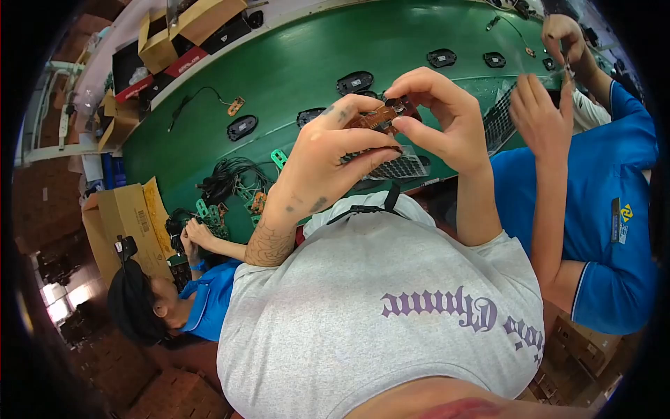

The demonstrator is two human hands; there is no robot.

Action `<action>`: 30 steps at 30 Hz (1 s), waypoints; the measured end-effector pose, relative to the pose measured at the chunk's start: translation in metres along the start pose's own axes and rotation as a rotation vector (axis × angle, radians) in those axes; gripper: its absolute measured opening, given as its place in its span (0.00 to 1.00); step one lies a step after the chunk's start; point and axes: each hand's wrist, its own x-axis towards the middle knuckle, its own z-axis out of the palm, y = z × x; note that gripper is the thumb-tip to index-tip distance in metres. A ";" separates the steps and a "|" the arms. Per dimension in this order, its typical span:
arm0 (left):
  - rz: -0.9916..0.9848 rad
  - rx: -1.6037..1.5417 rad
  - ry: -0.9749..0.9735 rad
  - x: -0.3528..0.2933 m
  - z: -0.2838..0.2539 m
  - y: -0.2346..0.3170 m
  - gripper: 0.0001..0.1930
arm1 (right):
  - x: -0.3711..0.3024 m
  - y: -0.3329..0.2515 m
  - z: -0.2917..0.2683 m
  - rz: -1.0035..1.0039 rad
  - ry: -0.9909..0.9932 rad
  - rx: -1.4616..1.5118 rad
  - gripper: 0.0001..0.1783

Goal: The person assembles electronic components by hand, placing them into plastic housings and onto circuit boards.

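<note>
I hold a small orange-brown circuit board [375, 119] up in front of my chest, above the green bench. My left hand [328, 143] is closed on its left side, with the fingertips partly hiding it. From the other side, the thumb and forefinger of my right hand [447, 122] pinch the board's right end, where a small dark part [398, 107] shows. Another dark edge lies under my left fingers, too hidden to name. Behind my hands, black oval mouse shells [355, 82] lie on the bench. A gridded tray [406, 165] sits below my hands at the near edge.
Coiled black cables [227, 179] and green board frames [279, 158] are piled at the left. A cabled board [236, 106] lies farther back. Cardboard boxes [199, 21] stand far left. Co-workers in blue shirts [607, 244] work on both sides, the right one's hands close by.
</note>
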 end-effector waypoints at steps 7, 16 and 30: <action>0.001 -0.035 0.015 0.001 0.000 0.000 0.07 | 0.006 0.002 -0.002 -0.017 -0.038 -0.022 0.15; -0.013 0.003 0.014 0.002 -0.004 0.001 0.07 | 0.011 -0.006 -0.001 0.086 -0.049 0.040 0.16; -0.009 0.138 -0.251 0.004 -0.015 0.009 0.06 | 0.052 -0.022 -0.033 0.350 -0.597 -0.133 0.03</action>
